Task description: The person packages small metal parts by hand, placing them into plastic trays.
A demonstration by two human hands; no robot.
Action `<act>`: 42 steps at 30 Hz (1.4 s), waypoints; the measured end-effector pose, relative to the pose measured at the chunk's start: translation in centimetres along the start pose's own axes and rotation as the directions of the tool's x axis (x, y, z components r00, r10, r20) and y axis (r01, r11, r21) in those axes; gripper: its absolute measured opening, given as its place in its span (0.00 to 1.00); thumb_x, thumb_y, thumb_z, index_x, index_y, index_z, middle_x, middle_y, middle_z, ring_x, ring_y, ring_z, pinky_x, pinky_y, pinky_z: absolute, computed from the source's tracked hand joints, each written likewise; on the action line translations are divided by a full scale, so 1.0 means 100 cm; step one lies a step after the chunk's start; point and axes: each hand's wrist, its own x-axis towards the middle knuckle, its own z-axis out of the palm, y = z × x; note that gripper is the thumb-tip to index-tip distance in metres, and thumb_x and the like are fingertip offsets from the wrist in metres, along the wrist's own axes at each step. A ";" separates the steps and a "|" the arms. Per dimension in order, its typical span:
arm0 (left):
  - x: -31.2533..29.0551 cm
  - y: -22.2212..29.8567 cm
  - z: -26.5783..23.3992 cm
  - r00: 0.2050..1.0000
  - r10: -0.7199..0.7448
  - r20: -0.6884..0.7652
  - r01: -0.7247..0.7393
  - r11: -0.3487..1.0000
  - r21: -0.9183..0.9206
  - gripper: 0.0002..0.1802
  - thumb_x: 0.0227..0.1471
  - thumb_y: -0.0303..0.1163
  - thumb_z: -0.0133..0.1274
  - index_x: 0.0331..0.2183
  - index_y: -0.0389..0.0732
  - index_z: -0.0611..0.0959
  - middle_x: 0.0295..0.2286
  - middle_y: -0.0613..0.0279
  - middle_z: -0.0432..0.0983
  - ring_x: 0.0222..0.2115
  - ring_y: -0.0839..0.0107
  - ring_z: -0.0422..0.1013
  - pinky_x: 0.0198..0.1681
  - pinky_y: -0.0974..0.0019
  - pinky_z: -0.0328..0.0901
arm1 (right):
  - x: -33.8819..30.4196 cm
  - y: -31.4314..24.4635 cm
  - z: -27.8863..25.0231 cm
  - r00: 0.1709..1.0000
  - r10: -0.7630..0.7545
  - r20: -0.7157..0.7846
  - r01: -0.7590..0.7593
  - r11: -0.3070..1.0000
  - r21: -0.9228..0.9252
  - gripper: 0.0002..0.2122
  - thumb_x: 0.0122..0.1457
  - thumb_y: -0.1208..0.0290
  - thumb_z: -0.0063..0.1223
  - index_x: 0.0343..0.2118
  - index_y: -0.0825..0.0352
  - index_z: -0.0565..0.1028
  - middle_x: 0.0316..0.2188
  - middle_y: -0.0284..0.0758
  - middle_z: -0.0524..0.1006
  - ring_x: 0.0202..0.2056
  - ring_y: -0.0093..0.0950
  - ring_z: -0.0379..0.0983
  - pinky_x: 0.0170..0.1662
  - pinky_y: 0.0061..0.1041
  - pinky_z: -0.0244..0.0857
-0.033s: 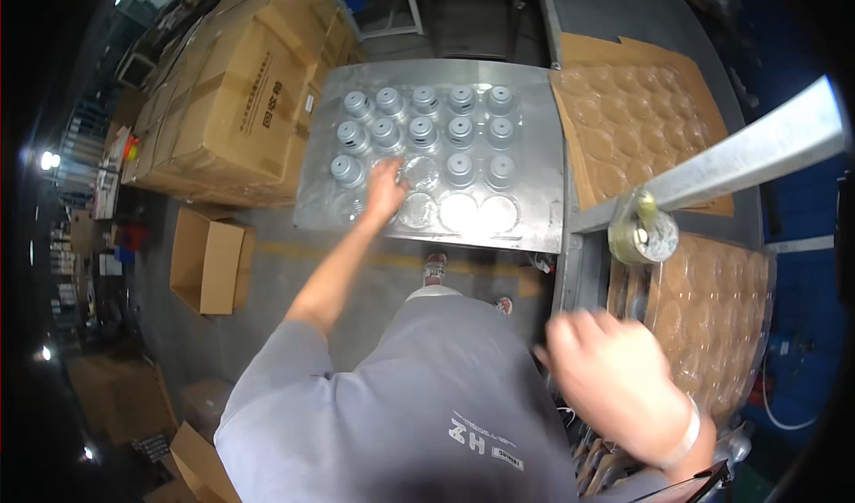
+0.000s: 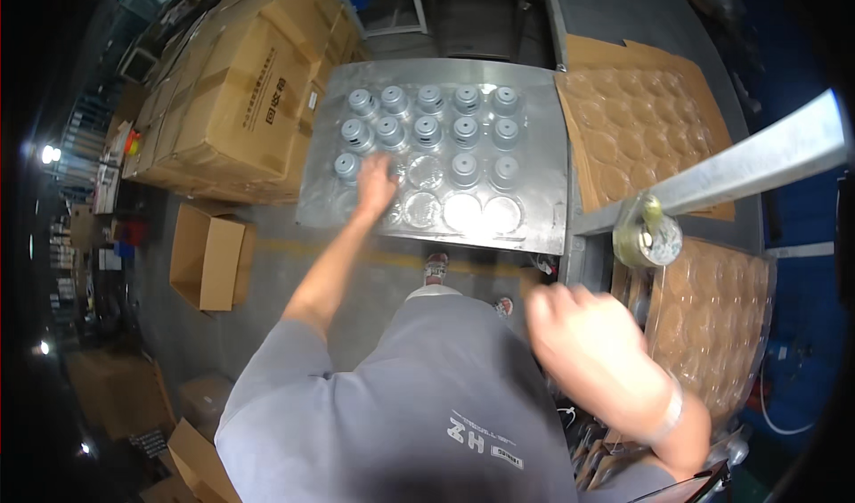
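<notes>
Several grey-blue cup-shaped parts stand in rows in a clear tray of round pockets, which lies on a metal table. My left hand is over the third row from the back. Its fingertips come up against the right side of the leftmost cup-shaped part there; whether they grip it I cannot tell, as the fingers are blurred. Toward the near side, round pockets hold no cups. My right hand, banded at the wrist, is raised at the right beside my body, fingers curled; what is inside them is hidden.
Brown boards with clear round-pocket trays lie right of the table, with more trays nearer me. A slanted metal bar with a round can crosses the right side. Large cartons and an open box are left.
My left hand has shifted slightly left, toward the leftmost cup-shaped part in its row. My right hand has moved up and a little left. The cups have stayed in place.
</notes>
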 end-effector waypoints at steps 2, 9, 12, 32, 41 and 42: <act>0.022 -0.044 -0.004 0.997 -0.074 -0.022 0.077 0.978 0.194 0.36 0.43 0.33 0.64 0.56 0.46 0.72 0.58 0.48 0.62 0.60 0.47 0.57 0.58 0.44 0.58 | 0.063 -0.003 0.033 0.997 -0.021 -0.072 0.023 1.000 0.017 0.07 0.45 0.78 0.55 0.29 0.70 0.72 0.26 0.39 0.77 0.28 0.34 0.78 0.30 0.30 0.74; 0.042 -0.151 0.001 0.956 -0.138 0.258 0.150 0.988 -0.026 0.45 0.41 0.31 0.65 0.62 0.55 0.66 0.62 0.46 0.56 0.59 0.47 0.61 0.59 0.51 0.61 | 0.191 -0.037 0.147 0.969 -0.161 -0.186 0.219 0.911 0.351 0.10 0.54 0.71 0.56 0.36 0.72 0.73 0.30 0.44 0.78 0.33 0.41 0.79 0.35 0.37 0.72; 0.047 -0.147 -0.004 0.953 -0.172 0.250 0.179 0.984 -0.002 0.44 0.40 0.30 0.65 0.60 0.53 0.67 0.58 0.45 0.60 0.55 0.47 0.65 0.57 0.54 0.63 | 0.197 -0.047 0.183 0.978 -0.168 -0.121 0.205 0.872 0.445 0.10 0.57 0.68 0.55 0.35 0.70 0.73 0.29 0.43 0.78 0.33 0.43 0.78 0.37 0.39 0.71; -0.084 0.218 -0.111 0.772 0.162 0.614 0.607 0.097 -0.789 0.23 0.57 0.34 0.56 0.52 0.35 0.72 0.45 0.60 0.74 0.45 0.74 0.69 0.49 0.67 0.65 | 0.129 0.024 0.197 0.668 0.720 -0.188 0.465 -0.206 0.861 0.28 0.67 0.61 0.45 0.63 0.74 0.56 0.56 0.43 0.67 0.56 0.29 0.67 0.52 0.25 0.66; -0.057 0.233 -0.149 0.878 0.418 0.234 -0.063 0.586 -0.808 0.16 0.53 0.27 0.58 0.44 0.34 0.80 0.38 0.58 0.77 0.38 0.72 0.72 0.43 0.66 0.67 | 0.068 0.046 0.187 0.912 0.403 -0.073 0.334 -0.631 0.700 0.26 0.69 0.52 0.35 0.60 0.71 0.61 0.50 0.43 0.73 0.45 0.33 0.76 0.34 0.34 0.79; -0.058 0.232 -0.149 0.791 0.458 0.407 0.088 0.573 -0.815 0.15 0.53 0.27 0.58 0.43 0.34 0.81 0.36 0.59 0.78 0.37 0.73 0.73 0.41 0.67 0.68 | 0.066 0.046 0.188 0.937 0.345 -0.047 0.285 -0.682 0.673 0.28 0.70 0.51 0.34 0.61 0.71 0.60 0.50 0.43 0.73 0.45 0.33 0.76 0.33 0.34 0.80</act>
